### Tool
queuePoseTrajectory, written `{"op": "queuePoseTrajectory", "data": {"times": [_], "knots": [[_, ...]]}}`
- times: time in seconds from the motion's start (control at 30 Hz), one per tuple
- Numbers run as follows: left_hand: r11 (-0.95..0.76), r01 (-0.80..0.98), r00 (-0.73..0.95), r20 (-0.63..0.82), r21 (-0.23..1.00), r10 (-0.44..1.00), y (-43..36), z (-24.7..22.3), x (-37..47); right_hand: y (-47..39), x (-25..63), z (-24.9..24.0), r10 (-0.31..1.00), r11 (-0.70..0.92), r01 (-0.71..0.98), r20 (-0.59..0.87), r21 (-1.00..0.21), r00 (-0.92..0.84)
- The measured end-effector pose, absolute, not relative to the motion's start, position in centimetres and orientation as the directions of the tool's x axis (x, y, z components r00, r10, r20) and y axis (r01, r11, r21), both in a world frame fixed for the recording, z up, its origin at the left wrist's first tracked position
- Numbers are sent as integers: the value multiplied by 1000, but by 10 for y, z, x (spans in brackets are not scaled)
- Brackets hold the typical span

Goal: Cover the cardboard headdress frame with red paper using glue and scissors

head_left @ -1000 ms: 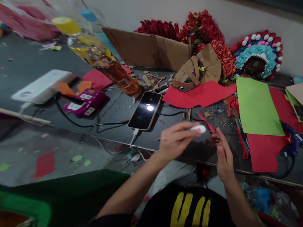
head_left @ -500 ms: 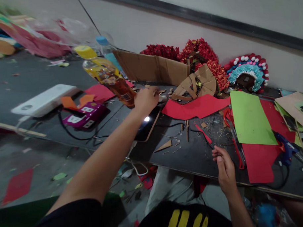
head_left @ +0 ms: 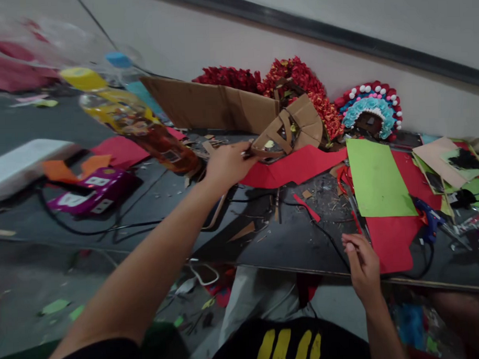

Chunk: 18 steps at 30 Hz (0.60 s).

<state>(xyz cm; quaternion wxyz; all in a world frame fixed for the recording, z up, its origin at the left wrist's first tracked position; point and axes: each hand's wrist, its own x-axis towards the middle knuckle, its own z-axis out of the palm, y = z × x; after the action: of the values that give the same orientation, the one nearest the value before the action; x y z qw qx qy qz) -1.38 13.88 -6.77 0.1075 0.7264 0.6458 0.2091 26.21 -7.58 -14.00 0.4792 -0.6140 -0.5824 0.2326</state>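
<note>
My left hand (head_left: 230,163) reaches across the table, its fingers bent at the left end of a brown cardboard frame (head_left: 306,122) with crossed strips. Thumb and fingertips are close together on that end; their exact grip is partly hidden. A red paper strip (head_left: 294,166) lies just in front of the frame. My right hand (head_left: 362,259) hovers over the table's front edge, fingers curled in toward the thumb. Whatever they may pinch is too small to make out. Close to it are red-handled scissors (head_left: 345,180), partly under green paper (head_left: 379,177), and a black cable (head_left: 328,238).
A tilted bottle (head_left: 137,125) and a purple power strip (head_left: 96,189) are left of my forearm. A cardboard panel (head_left: 217,108) and flowered headpieces (head_left: 368,112) line the wall. A blue glue gun (head_left: 431,222) lies right. Scraps litter the table (head_left: 293,251).
My left hand has moved right, from beside the bottle and phone to the end of the cardboard frame. My right hand stays curled near the table edge. The view has shifted right.
</note>
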Motion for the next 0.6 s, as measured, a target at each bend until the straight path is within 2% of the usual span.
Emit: {"op": "queuePoseTrajectory", "data": {"times": [0.07, 0.1, 0.17, 0.23, 0.33, 0.4, 0.47, 0.53, 0.6], "knots": [[-102, 957, 47, 200, 270, 979, 127, -57, -11, -79, 281, -136, 903, 109, 577, 324, -809, 284], [-80, 970, 31, 210, 231, 977, 123, -52, -10, -80, 293, -133, 875, 87, 622, 358, -778, 326], [-32, 979, -16, 232, 201, 973, 117, -43, -7, -84, 320, -126, 808, -5, 712, 416, -702, 417], [32, 980, -86, 271, 197, 959, 113, -34, -3, -88, 351, -119, 733, -179, 771, 440, -611, 519], [115, 970, -184, 344, 212, 921, 108, -21, -1, -94, 402, -114, 631, -465, 750, 418, -471, 653], [127, 962, -220, 409, 243, 886, 103, -13, -1, -93, 434, -115, 629, -585, 715, 342, -383, 698], [94, 955, -227, 486, 283, 844, 97, -6, -3, -87, 459, -119, 627, -674, 656, 206, -339, 751], [32, 949, -213, 563, 313, 798, 90, 0, -5, -76, 478, -125, 631, -717, 617, 74, -325, 772], [-10, 939, -219, 619, 344, 754, 83, 3, -7, -64, 490, -129, 640, -726, 611, 14, -316, 768]]}}
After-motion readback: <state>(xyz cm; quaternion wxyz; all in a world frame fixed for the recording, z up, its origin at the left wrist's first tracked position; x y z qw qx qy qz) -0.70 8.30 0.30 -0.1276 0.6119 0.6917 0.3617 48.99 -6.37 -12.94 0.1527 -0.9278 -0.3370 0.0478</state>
